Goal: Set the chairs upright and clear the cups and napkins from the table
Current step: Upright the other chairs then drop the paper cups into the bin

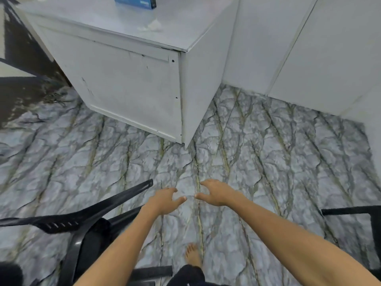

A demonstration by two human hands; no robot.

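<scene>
A black plastic chair (82, 221) lies tipped over on the floor at the lower left, its legs pointing up and right. My left hand (165, 200) hovers just right of one chair leg, fingers spread, holding nothing. My right hand (216, 193) is beside it, also empty with fingers apart. Another black chair (354, 211) shows partly at the right edge. On the white table (181, 41) at the top lies a crumpled white napkin (151, 26). No cups are in view.
A blue box (135, 1) sits on the table's far edge. White wall panels (309, 58) stand behind on the right. The floor (268, 162) has a grey marble pattern. My bare foot (192, 254) is near the bottom centre.
</scene>
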